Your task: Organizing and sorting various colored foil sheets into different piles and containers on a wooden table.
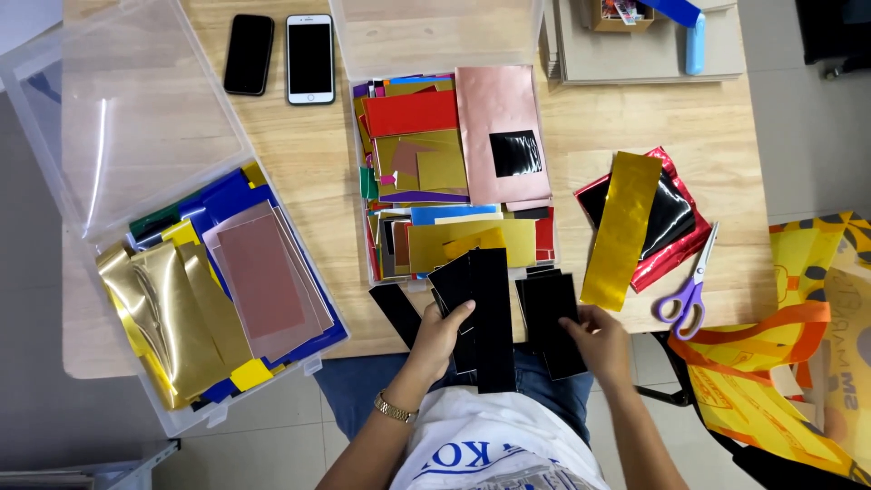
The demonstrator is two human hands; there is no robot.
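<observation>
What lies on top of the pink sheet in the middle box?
A small black square lies on the pink sheet. Red and gold sheets sit beside it; whatever is beneath the pink sheet is covered.

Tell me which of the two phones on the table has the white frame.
The right-hand phone, next to the middle box. Its frame is white around the dark screen; the other phone to its left is all black.

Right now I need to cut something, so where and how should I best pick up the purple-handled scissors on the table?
Take the scissors by the purple finger loops, which lie at the near end by the table edge, blades pointing away toward the red and black foil sheets. Probably come from the near right side, where the loops look clear. The right hand is nearest, but it holds black strips.
</observation>
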